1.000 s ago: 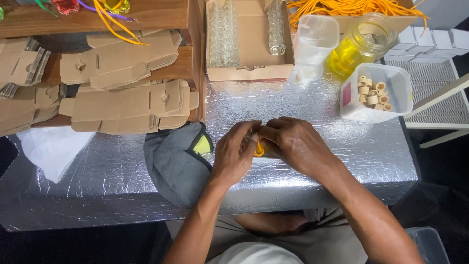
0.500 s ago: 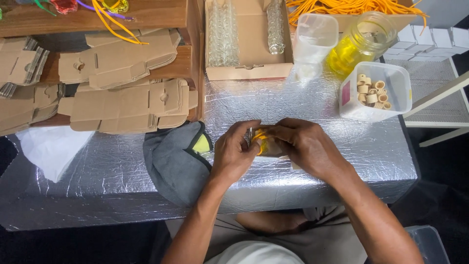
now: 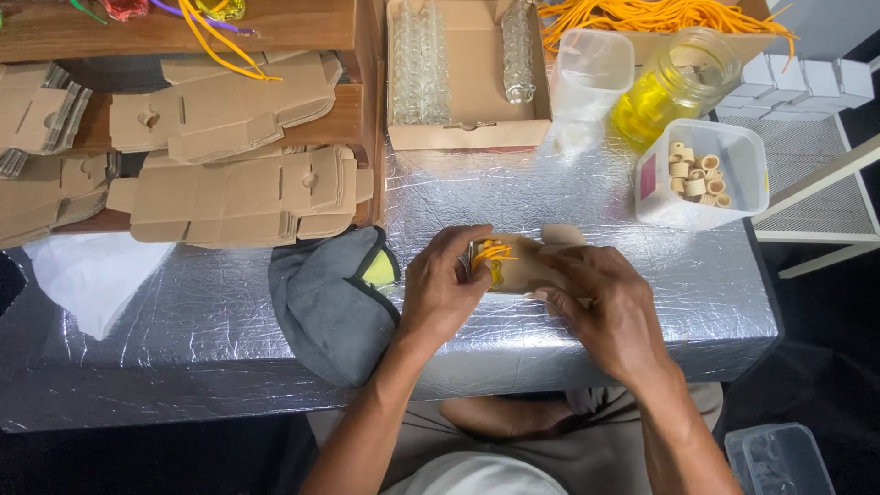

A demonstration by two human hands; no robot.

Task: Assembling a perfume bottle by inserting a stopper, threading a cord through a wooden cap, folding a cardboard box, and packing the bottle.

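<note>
Head view, steeply down, close

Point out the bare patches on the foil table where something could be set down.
Bare foil lies between the grey cloth and the white sheet, and right of the right hand below the tub of wooden rings. The back edge, around the jar, is crowded.
</note>
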